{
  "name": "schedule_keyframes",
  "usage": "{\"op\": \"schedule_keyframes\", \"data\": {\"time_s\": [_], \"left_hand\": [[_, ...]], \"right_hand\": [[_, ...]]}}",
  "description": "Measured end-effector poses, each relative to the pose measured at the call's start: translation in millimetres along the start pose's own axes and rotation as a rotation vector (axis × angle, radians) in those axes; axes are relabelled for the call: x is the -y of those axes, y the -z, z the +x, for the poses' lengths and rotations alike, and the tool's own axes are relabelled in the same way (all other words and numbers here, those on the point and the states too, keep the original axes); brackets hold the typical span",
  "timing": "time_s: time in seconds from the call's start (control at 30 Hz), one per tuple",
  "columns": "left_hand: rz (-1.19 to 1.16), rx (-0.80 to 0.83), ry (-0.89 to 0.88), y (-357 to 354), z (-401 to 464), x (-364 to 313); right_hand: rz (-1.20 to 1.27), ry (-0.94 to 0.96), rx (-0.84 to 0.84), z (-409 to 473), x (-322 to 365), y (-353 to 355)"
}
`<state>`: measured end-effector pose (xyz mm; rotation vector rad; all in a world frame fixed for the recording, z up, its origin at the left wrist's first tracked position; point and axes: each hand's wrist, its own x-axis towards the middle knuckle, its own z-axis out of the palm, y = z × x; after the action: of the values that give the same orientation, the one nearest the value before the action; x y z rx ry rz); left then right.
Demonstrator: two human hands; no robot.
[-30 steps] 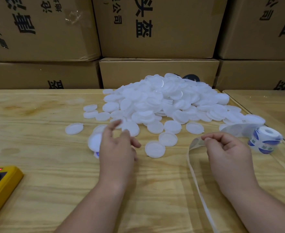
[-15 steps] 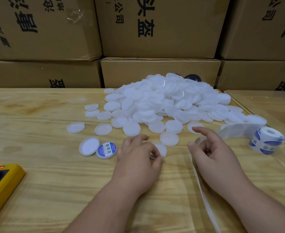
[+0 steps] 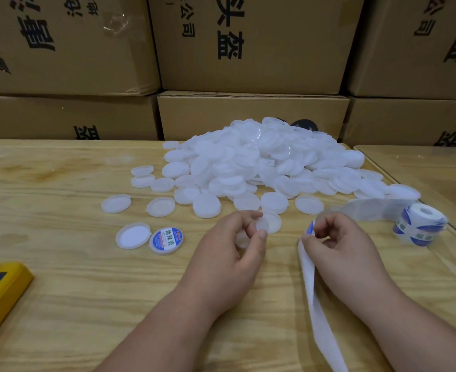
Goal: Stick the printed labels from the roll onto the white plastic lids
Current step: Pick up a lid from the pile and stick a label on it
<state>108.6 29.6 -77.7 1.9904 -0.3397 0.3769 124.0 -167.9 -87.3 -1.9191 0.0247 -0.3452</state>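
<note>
Left hand [image 3: 232, 245] low in the middle of the frame, thumb and fingers curled round a white lid [image 3: 261, 226], pinching it just above the wooden table [image 3: 60, 291]. Right hand [image 3: 337, 245] just right of it, fingers curled, pinching the backing strip [image 3: 318, 312] where a blue label edge [image 3: 310, 228] peeks out at the fingertips. Strip trailing down from that hand to the bottom edge of the frame, and another stretch running up and right to the label roll [image 3: 420, 224] at the right edge, lying on its side, blue and white print on its outside. Big heap of plain lids [image 3: 261, 162] in the upper middle of the table, loose ones spilling toward the hands and to the left. Left of the hands, one labelled lid [image 3: 167, 240], round blue and white sticker with green characters facing up, touching an unlabelled lid [image 3: 133, 235] lying hollow side up. Yellow device [image 3: 1, 291] with a small red light at the lower left edge, partly cut off. Brown cardboard boxes [image 3: 248, 44] with black printed characters stacked across the whole top of the frame behind the table.
</note>
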Motion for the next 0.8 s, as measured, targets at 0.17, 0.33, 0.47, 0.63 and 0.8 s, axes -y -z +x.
{"op": "schedule_keyframes", "data": {"time_s": [0.17, 0.33, 0.47, 0.63, 0.8], "left_hand": [[-0.260, -0.013, 0.034, -0.5, -1.2, 1.0], [-0.151, 0.032, 0.015, -1.0, -0.4, 0.7], [-0.038, 0.035, 0.000, -2.6, -0.7, 0.4], [-0.186, 0.051, 0.075, -0.8, -0.6, -3.8], [-0.270, 0.102, 0.117, -1.6, -2.3, -7.3]], "right_hand": [[0.120, -0.097, 0.033, 4.1, 0.4, 3.3], [0.205, -0.156, 0.069, 3.4, 5.1, 5.1], [0.231, -0.149, 0.129, -2.3, 8.0, 2.9], [0.194, -0.071, 0.235, -12.1, 13.2, -5.2], [0.147, -0.006, 0.284, -15.1, 17.0, -7.7]]}}
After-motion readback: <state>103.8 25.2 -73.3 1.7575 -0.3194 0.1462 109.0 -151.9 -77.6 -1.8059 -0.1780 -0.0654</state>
